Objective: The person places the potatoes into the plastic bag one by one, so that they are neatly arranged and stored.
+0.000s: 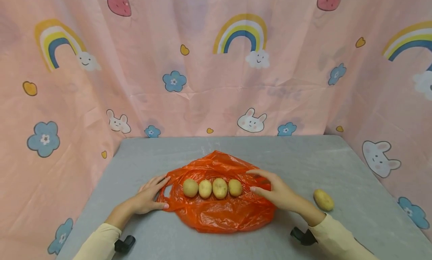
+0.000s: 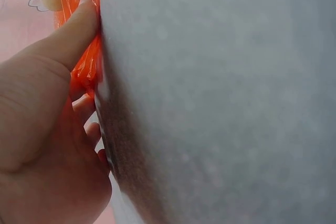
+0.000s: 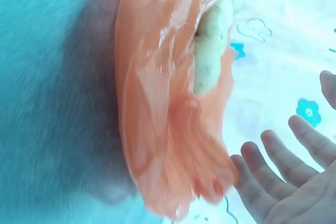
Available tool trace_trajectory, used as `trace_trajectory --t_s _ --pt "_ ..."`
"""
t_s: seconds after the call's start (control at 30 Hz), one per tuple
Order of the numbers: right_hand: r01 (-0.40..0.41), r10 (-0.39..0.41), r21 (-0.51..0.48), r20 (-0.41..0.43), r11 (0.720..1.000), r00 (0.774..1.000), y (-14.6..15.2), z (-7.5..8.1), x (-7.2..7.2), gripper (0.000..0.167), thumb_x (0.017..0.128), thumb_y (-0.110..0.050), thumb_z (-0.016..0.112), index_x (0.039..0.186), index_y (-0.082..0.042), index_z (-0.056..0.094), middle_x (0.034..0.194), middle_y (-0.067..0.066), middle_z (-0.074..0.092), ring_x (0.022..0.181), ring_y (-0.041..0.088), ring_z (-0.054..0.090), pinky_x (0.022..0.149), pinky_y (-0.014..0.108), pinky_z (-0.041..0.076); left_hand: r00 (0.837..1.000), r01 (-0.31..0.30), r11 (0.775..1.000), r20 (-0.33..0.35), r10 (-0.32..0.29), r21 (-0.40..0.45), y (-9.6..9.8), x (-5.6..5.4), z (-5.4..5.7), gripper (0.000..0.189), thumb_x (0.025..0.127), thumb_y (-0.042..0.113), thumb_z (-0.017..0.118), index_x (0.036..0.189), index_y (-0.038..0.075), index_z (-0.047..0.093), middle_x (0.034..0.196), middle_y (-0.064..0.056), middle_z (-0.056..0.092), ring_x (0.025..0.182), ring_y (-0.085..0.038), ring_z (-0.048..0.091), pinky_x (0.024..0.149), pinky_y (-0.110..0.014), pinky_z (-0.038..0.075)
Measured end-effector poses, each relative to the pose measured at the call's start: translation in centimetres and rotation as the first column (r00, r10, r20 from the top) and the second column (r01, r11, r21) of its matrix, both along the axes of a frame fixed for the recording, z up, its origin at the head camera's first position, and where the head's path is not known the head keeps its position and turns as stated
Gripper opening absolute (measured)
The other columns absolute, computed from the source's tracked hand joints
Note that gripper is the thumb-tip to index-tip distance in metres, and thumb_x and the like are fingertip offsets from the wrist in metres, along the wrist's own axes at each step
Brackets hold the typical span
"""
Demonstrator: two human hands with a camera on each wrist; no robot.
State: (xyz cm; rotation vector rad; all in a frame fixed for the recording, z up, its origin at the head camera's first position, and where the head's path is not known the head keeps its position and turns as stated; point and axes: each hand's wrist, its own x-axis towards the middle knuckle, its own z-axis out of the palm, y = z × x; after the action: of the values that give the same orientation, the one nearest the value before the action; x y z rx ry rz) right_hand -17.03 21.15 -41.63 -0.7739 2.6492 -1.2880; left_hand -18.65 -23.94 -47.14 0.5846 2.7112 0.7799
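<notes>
An orange-red plastic bag point(image 1: 229, 218) lies spread on the grey table. On it sit several potatoes point(image 1: 220, 188) in a row, close side by side. My left hand point(image 1: 146, 198) rests at the bag's left end, by a handle loop, with thumb and fingers spread and touching the plastic. Over the right end is my right hand point(image 1: 278, 190), its fingers apart and loosely extended. The right wrist view shows the right hand's fingers point(image 3: 278, 156) spread beside the crumpled bag point(image 3: 152, 93), the little finger close against it; nothing is gripped.
A single potato point(image 1: 323, 200) lies on the table to the right, beside my right forearm. The grey tabletop point(image 1: 168, 151) reaches back to a pink patterned curtain point(image 1: 202, 110), which also hangs along both sides. Dark wrist mounts point(image 1: 125, 244) show at both wrists.
</notes>
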Motion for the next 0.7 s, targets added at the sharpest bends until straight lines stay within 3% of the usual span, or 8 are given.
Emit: trace_trajectory --t_s 0.23,0.7 --pt "0.038 -0.039 -0.018 -0.042 0.999 0.998 2.0 0.6 0.6 0.044 0.098 -0.017 0.066 0.138 -0.001 0.057 0.135 0.021 0.063 0.115 0.04 0.061 0.095 0.055 0.053 1.0 -0.002 1.0 0.003 0.002 0.004 0.0 0.0 0.0 0.094 0.086 0.044 0.078 0.16 0.008 0.03 0.167 -0.019 0.022 0.151 -0.052 0.016 0.111 -0.079 0.014" --pt "0.171 -0.168 0.112 -0.036 0.979 0.985 6.6 0.4 1.5 0.046 0.099 -0.022 0.066 0.142 -0.007 0.056 0.14 0.021 0.06 0.122 0.042 0.057 0.095 0.06 0.051 1.0 -0.007 1.0 0.003 0.007 0.011 0.0 0.1 -0.1 0.095 0.086 0.045 0.077 0.16 0.008 0.029 0.166 -0.02 0.022 0.151 -0.053 0.016 0.111 -0.078 0.014"
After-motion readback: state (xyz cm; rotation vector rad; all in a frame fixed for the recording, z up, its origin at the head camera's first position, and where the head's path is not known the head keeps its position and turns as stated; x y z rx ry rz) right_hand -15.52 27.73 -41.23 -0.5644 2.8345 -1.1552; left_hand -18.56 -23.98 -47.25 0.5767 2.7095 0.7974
